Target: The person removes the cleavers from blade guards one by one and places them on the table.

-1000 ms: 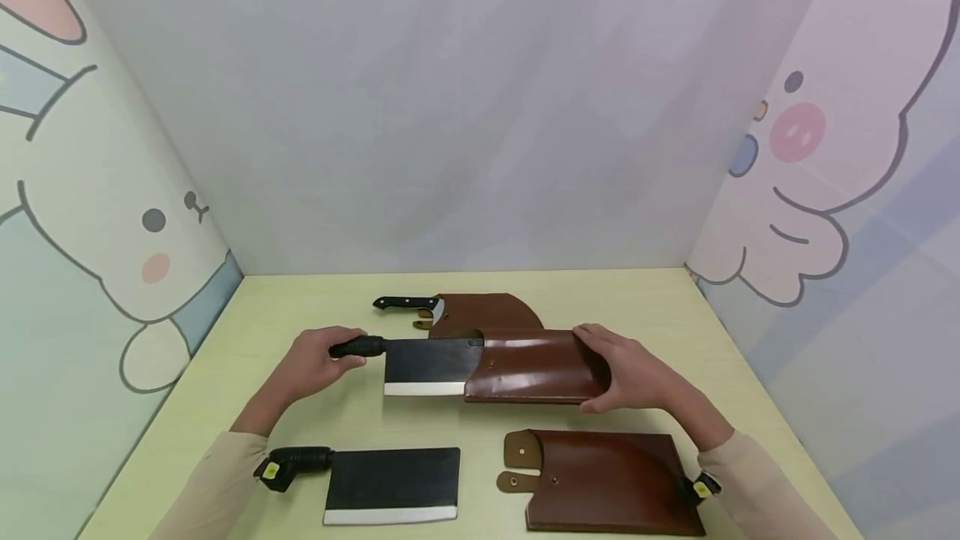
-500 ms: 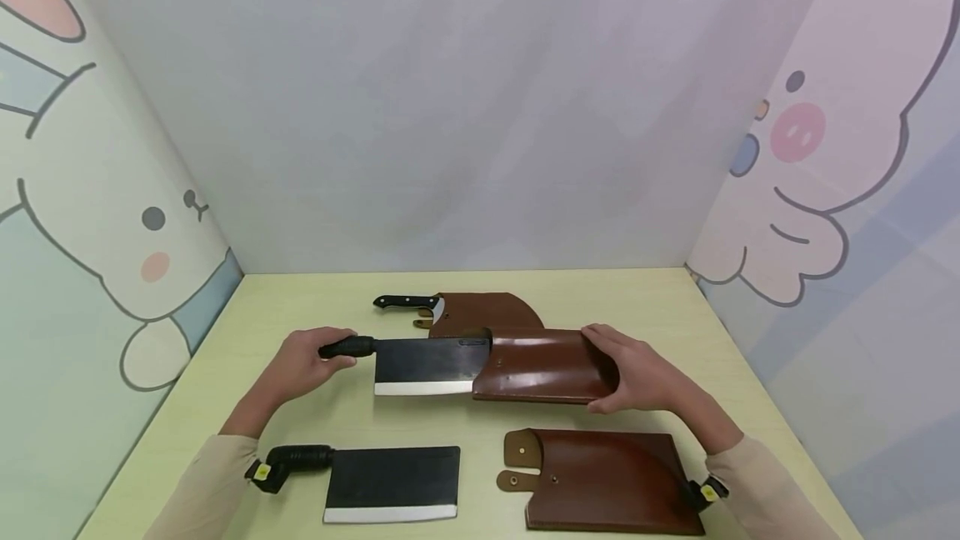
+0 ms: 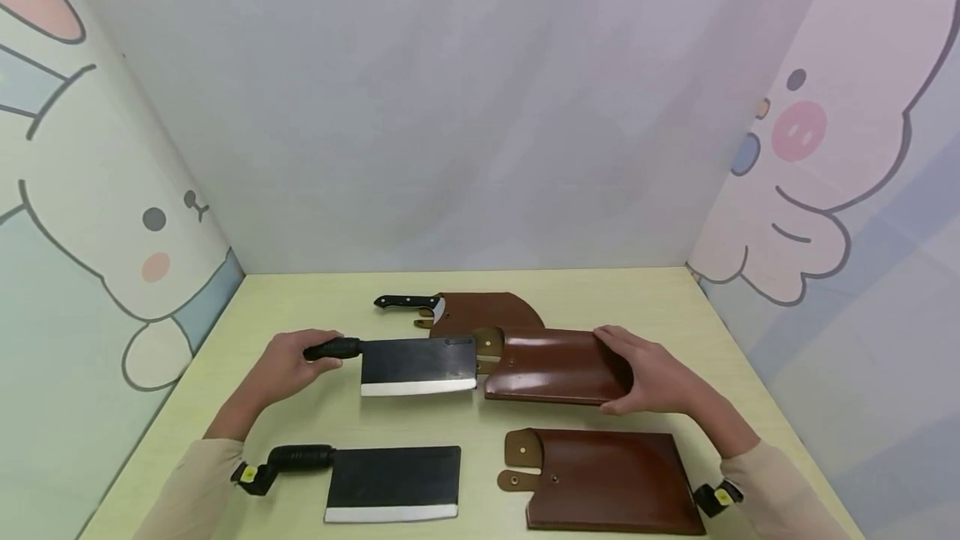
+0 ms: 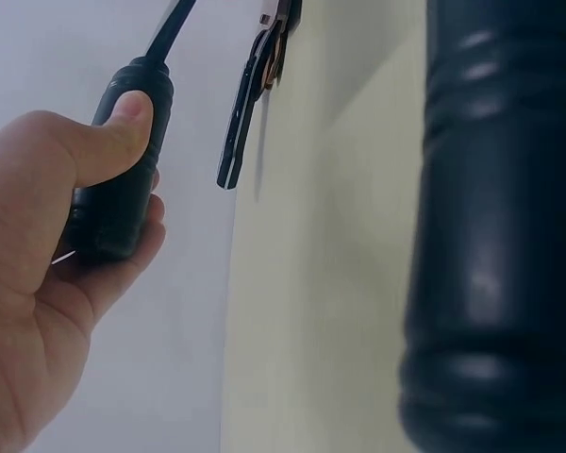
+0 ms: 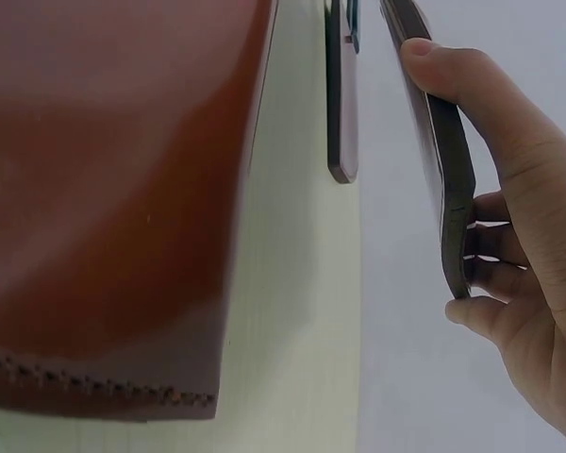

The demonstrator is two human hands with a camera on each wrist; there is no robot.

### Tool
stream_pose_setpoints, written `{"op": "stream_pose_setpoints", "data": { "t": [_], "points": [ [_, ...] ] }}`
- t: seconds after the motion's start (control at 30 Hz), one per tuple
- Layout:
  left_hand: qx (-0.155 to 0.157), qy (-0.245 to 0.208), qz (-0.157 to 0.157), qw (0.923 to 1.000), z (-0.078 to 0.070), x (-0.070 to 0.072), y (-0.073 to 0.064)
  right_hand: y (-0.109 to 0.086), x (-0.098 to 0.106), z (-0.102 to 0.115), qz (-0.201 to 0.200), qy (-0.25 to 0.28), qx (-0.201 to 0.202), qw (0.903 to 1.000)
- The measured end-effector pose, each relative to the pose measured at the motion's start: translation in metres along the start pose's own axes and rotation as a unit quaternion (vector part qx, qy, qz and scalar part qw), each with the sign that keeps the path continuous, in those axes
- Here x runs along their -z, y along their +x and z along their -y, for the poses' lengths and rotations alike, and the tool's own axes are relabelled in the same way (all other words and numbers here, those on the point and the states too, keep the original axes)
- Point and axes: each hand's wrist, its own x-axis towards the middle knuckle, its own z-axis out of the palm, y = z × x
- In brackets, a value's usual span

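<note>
My left hand (image 3: 283, 367) grips the black handle of a cleaver (image 3: 418, 363), held level above the table with its silver edge facing me. In the left wrist view my thumb lies along the handle (image 4: 110, 219) and the fingers curl behind it. My right hand (image 3: 654, 377) holds the closed end of a glossy brown leather knife sheath (image 3: 558, 367), thumb on one side and fingers on the other, as the right wrist view shows. The blade's full outline is visible outside the sheath; its right end overlaps the sheath's tan snap straps (image 3: 489, 343).
A second cleaver (image 3: 393, 477) lies front left, with another brown sheath (image 3: 607, 482) front right. Behind my hands lies a black-handled knife (image 3: 407, 302) in a rounded brown sheath (image 3: 491, 311). Walls with cartoon animals bound the pale yellow table (image 3: 622, 298) on three sides.
The cleaver has come out of the sheath. My left hand has moved left with the cleaver and my right hand right with the sheath, baring the straps. The other things lie unchanged.
</note>
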Motion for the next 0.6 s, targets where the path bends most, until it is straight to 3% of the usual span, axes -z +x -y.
{"op": "stream_pose_setpoints", "data": {
  "t": [0.6],
  "points": [
    [0.015,0.002,0.032,0.9994,0.017,0.000,-0.012,-0.016,-0.001,-0.021,0.013,-0.007,-0.006,0.9999]
  ]
}}
